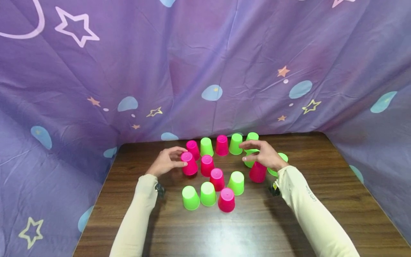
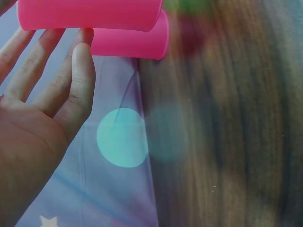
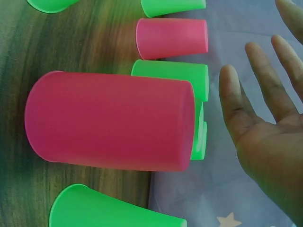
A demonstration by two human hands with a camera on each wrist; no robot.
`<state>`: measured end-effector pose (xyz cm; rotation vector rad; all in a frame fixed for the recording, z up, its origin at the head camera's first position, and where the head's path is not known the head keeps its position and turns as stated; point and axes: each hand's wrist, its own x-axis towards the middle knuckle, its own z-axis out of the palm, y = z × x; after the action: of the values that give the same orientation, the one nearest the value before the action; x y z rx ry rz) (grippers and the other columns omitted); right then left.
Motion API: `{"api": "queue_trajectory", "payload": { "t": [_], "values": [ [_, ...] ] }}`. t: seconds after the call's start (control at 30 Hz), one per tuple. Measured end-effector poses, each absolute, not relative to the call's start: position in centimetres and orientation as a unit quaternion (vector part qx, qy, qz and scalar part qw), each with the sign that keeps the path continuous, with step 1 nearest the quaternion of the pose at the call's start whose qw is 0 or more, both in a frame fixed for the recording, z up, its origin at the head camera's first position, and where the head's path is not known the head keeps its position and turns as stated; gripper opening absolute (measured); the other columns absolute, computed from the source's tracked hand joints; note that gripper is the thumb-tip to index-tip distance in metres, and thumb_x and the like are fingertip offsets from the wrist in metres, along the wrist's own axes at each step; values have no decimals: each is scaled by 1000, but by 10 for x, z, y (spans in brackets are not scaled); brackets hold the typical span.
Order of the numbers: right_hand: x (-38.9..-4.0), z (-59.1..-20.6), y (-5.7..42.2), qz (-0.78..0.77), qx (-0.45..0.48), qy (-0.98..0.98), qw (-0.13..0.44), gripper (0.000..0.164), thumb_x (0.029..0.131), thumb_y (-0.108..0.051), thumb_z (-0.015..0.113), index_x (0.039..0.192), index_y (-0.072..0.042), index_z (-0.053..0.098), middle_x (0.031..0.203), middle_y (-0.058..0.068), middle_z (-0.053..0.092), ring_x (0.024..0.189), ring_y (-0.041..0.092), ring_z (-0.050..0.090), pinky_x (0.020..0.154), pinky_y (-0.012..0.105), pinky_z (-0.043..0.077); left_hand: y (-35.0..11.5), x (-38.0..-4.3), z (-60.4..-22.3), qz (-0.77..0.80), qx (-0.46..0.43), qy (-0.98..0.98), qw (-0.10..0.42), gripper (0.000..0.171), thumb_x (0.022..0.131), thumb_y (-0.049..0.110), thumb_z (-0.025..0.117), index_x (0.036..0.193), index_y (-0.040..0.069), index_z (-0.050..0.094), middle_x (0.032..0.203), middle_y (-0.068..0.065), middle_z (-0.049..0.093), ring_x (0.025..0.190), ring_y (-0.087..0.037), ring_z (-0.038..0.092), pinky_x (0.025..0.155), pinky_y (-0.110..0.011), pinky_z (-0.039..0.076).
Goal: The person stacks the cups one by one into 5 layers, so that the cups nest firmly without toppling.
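On the left, my left hand (image 1: 165, 162) holds an upside-down pink cup (image 1: 189, 164) between thumb and fingers. The left wrist view shows the fingers (image 2: 64, 71) against the side of that pink cup (image 2: 90, 14), with another pink cup (image 2: 130, 43) behind it. To the right, my right hand (image 1: 263, 155) hovers over a pink cup (image 1: 258, 172) and a green cup (image 1: 251, 159), partly covering both. Its fingers are spread and hold nothing. In the right wrist view this hand (image 3: 270, 127) stands apart from the large pink cup (image 3: 111, 120).
Upside-down cups stand along the back, among them a green cup (image 1: 206, 146) and a pink cup (image 1: 222, 145). Nearer the front are green cups (image 1: 208, 194) and a pink cup (image 1: 226, 200). Behind the wooden table (image 1: 205, 232) hangs a purple cloth (image 1: 192, 64).
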<state>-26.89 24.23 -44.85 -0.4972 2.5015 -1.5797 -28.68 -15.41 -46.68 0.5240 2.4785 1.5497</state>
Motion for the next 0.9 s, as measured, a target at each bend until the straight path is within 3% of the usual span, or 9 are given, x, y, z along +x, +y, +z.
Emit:
{"api": "queue_trajectory", "payload": {
  "t": [0.2,0.4,0.53,0.73,0.9],
  "values": [
    [-261,-452,238,-513,-197,833,68,51,78,-5,83,126,-2,66,124,14,69,107,5,64,88,22,56,-155,-289,-457,515,184,834,71,50,79,9,84,125,7,67,119,-19,71,112,-39,68,102,-58,51],
    [-255,-452,234,-493,-239,833,75,50,77,-7,85,123,-2,67,124,17,69,105,-2,63,91,38,60,-152,-290,-444,518,190,832,64,49,79,10,84,125,8,67,119,-20,72,110,-33,70,93,-40,57],
    [-251,-452,230,-494,-253,826,98,50,77,-6,85,123,-3,67,129,22,66,111,9,63,95,45,58,-151,-293,-439,522,192,829,63,50,79,11,84,126,7,67,120,-20,71,110,-33,69,90,-33,57],
    [-246,-453,228,-480,-265,826,131,52,77,-3,83,126,1,64,132,23,64,121,38,61,96,43,58,-150,-299,-431,519,198,830,53,49,80,11,84,126,6,67,121,-20,71,110,-35,69,94,-41,56],
    [-242,-456,226,-469,-271,828,149,52,78,-7,84,126,-4,65,133,23,63,123,45,59,97,43,58,-147,-304,-422,515,202,832,48,49,82,10,82,128,5,65,123,-19,70,110,-33,69,91,-33,55]
  ]
}}
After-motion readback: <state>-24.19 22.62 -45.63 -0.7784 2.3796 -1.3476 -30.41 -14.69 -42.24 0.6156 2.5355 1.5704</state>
